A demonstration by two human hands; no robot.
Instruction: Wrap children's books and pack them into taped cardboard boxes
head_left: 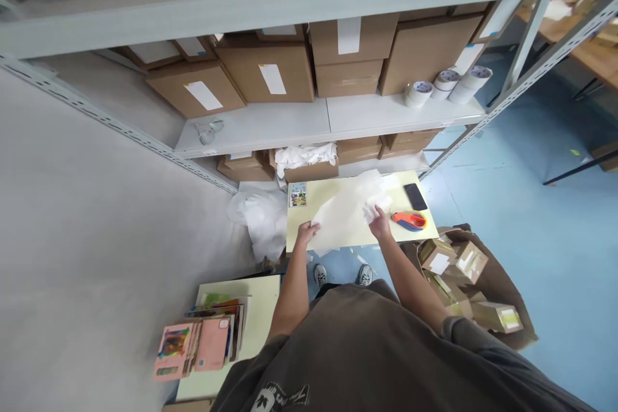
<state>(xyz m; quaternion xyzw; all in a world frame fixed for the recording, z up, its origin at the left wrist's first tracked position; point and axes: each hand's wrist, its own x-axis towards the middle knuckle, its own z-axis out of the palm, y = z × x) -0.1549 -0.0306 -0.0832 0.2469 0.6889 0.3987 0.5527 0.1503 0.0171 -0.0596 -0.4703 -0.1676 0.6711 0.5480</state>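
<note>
A thin white sheet, paper or soft film (340, 209), is stretched between my hands over the pale yellow table (316, 191). My left hand (308, 232) pinches its left edge near the front of the table. Crumpled part of the sheet is gathered in my right hand (380, 224), whose fingers are closed around it. Just right of that hand lies an orange and blue tape dispenser (409, 221), with a black phone (415, 197) behind it. A small colourful booklet or card (297, 194) lies at the table's back left corner.
A metal shelf (270, 119) with cardboard boxes (270, 74) and tape rolls (418, 94) stands ahead. To the right is a large carton (524, 328) of small boxes. White wrapping (263, 222) is heaped left; books (212, 344) lie on a side table (261, 309).
</note>
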